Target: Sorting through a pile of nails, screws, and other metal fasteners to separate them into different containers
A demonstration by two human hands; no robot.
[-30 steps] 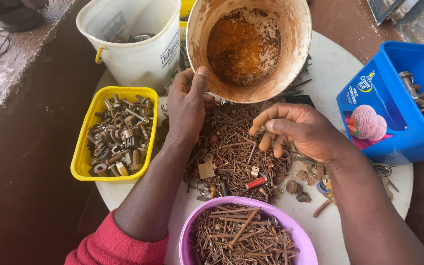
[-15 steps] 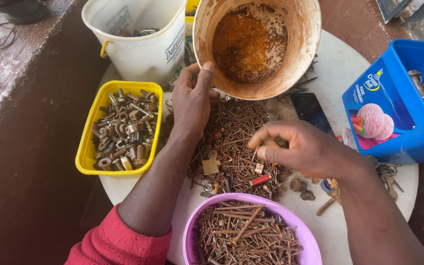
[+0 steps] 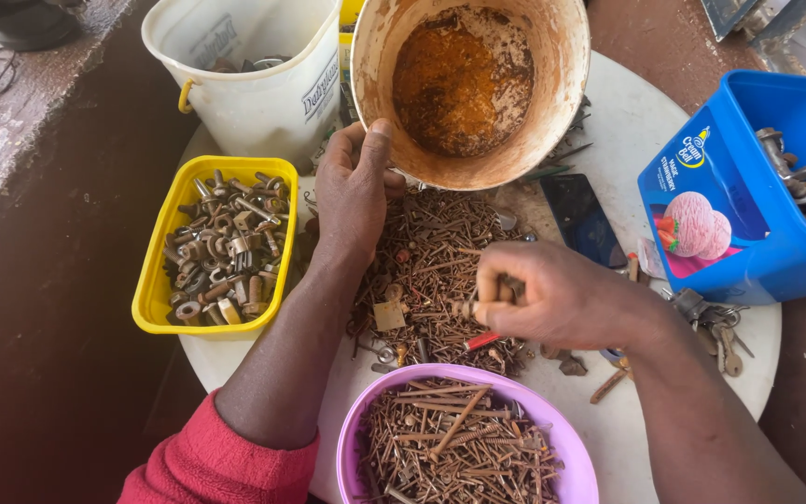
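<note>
My left hand grips the rim of a rusty, tilted bucket, thumb over the edge, holding it above a pile of rusty nails on the white round table. My right hand hovers over the pile with its fingers pinched shut on a few rusty nails. A purple bowl full of nails sits at the near edge, just below my right hand.
A yellow tray of bolts and nuts lies to the left. A white bucket stands at the back left, a blue tub with metal parts at the right. A dark phone and keys lie near the pile.
My right hand has drawn back toward me over the pile and closed on some nails. The left hand stays on the bucket rim.
</note>
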